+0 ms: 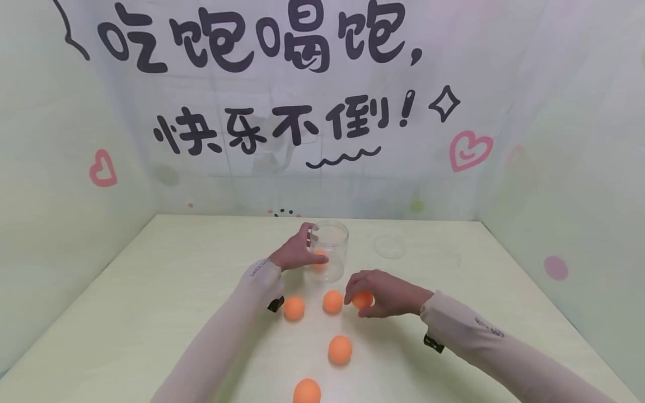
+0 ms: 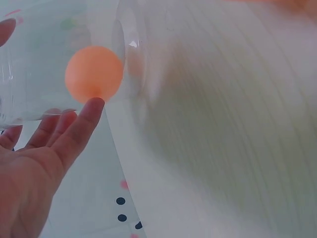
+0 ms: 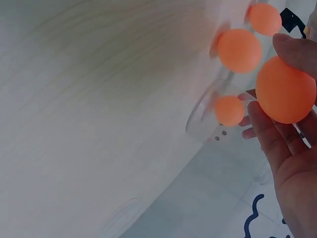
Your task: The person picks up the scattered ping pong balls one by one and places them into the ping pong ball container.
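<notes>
My left hand (image 1: 298, 249) grips a clear plastic jar (image 1: 336, 254) from its left side, thumb in front and fingers behind. The jar stands upright and open-topped, with one orange ping-pong ball (image 2: 94, 74) low inside it. Nearer and to the right, my right hand (image 1: 387, 292) holds another orange ping-pong ball (image 3: 286, 89) between thumb and fingers, just above the table. A loose ball (image 1: 332, 301) lies left of that hand, in front of the jar. Another ball (image 1: 294, 308) lies by the left wrist.
Two more orange balls, a middle one (image 1: 340, 350) and a nearest one (image 1: 307, 391), lie toward the front of the pale table (image 1: 166, 280). A clear round lid (image 1: 389, 246) lies flat right of the jar. Printed sheets (image 1: 242, 190) enclose the table at the back and sides.
</notes>
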Demonstrator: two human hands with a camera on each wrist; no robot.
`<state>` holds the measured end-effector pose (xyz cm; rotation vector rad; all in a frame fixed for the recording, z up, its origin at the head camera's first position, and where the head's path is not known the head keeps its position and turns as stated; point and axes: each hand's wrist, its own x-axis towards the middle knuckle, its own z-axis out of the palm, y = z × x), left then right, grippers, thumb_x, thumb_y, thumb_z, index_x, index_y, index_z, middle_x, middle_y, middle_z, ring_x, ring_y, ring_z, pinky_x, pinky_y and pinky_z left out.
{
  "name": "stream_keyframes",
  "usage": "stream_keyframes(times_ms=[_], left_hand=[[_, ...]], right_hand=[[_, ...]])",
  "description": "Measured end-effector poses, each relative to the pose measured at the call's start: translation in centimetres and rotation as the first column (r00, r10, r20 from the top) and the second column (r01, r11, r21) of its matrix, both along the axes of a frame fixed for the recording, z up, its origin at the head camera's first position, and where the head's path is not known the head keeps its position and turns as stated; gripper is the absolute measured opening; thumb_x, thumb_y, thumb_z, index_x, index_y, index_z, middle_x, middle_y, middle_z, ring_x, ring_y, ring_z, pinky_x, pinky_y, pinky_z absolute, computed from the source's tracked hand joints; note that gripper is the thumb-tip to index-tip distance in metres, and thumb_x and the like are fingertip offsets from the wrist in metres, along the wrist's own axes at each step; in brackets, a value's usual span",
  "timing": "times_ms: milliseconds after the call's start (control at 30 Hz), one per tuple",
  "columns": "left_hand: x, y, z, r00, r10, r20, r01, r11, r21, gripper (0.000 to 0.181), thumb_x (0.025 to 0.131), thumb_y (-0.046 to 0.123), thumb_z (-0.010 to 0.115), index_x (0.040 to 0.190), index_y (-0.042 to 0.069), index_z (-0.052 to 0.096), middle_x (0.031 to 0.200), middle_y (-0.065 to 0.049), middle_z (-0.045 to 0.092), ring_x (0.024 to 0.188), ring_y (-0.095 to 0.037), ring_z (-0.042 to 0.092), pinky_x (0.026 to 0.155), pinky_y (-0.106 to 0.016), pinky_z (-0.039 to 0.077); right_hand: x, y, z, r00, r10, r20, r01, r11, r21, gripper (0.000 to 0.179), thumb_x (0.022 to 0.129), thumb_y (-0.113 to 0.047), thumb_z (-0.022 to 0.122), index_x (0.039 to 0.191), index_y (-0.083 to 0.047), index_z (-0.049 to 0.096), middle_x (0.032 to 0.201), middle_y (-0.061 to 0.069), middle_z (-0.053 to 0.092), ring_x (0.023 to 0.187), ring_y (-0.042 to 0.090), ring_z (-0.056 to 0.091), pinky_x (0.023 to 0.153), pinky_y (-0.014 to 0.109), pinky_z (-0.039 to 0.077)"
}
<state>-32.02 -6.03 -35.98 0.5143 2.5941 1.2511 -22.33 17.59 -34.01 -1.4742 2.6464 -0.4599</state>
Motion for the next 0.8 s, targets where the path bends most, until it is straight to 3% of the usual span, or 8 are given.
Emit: stream_keyframes(times_ms=[133,333,633,800], left_hand=[[0.0,-0.1,0.0,1.0,-0.003,0.001,0.003,1.0,0.002,0.08,0.081,0.024,0.073,0.142,0.006,0.024,0.138,-0.019,0.045,0.126,-0.035,0.045,0.099,-0.048,0.042],[0.0,0.1,-0.4,1.0,-0.006,0.015,0.006,0.999,0.031,0.078,0.081,0.024,0.074,0.14,0.01,0.026,0.137,-0.017,0.046,0.126,-0.033,0.046,0.099,-0.048,0.043],[-0.1,-0.3,-1.1,1.0,-0.012,-0.003,0.013,0.998,0.061,0.08,0.079,0.025,0.075,0.14,0.007,0.026,0.134,-0.017,0.048,0.123,-0.033,0.047,0.098,-0.048,0.043],[-0.5,-0.1,-1.0,1.0,-0.029,-0.012,0.029,0.998,0.053,0.08,0.08,0.026,0.075,0.14,0.007,0.026,0.134,-0.016,0.048,0.123,-0.032,0.047,0.098,-0.048,0.043]], right_hand=[[-0.6,0.3,-0.1,1.0,-0.019,0.021,0.02,1.0,-0.014,0.024,0.078,-0.007,0.073,0.102,-0.01,0.071,0.102,-0.003,0.065,0.096,0.01,0.059,0.089,0.03,0.048],[-1.7,1.3,0.1,0.993,-0.116,0.03,0.116,0.993,-0.004,0.024,0.078,-0.006,0.072,0.102,-0.011,0.071,0.1,-0.004,0.064,0.094,0.012,0.058,0.087,0.033,0.047],[-3.9,2.3,0.4,0.979,-0.201,-0.029,0.2,0.979,-0.047,0.022,0.078,-0.008,0.072,0.1,-0.01,0.071,0.1,-0.002,0.064,0.089,0.014,0.058,0.081,0.03,0.047],[-4.7,2.7,1.2,0.958,-0.283,-0.056,0.279,0.958,-0.068,0.019,0.079,-0.009,0.072,0.098,-0.013,0.071,0.098,0.0,0.065,0.084,0.014,0.056,0.076,0.029,0.046]])
